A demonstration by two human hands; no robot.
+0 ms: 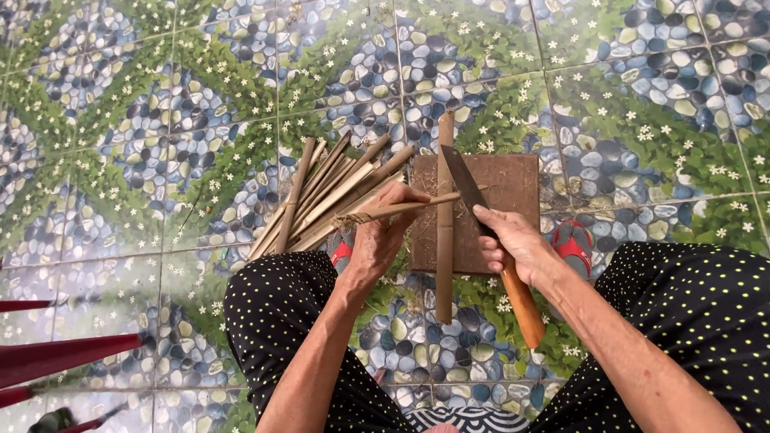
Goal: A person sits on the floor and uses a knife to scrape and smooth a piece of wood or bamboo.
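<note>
Polka-dotted knees frame a person seated low over a pebble-patterned tiled floor [160, 120], the right hand [513, 240] closed round a knife [481, 216] with an orange handle, the left hand [381, 236] gripping a thin bamboo sliver [409, 207] held across a wooden block [513, 180]. Shaving the sliver appears under way, blade edge at its tip beside an upright bamboo stick [444, 232]; the next stroke likely needs a steady, shallow draw away from the fingers, with cut slats [321, 192] piled left.

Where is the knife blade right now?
In the head view, centre: the knife, in the right hand, rests on the bamboo strip over the wooden board.
</note>
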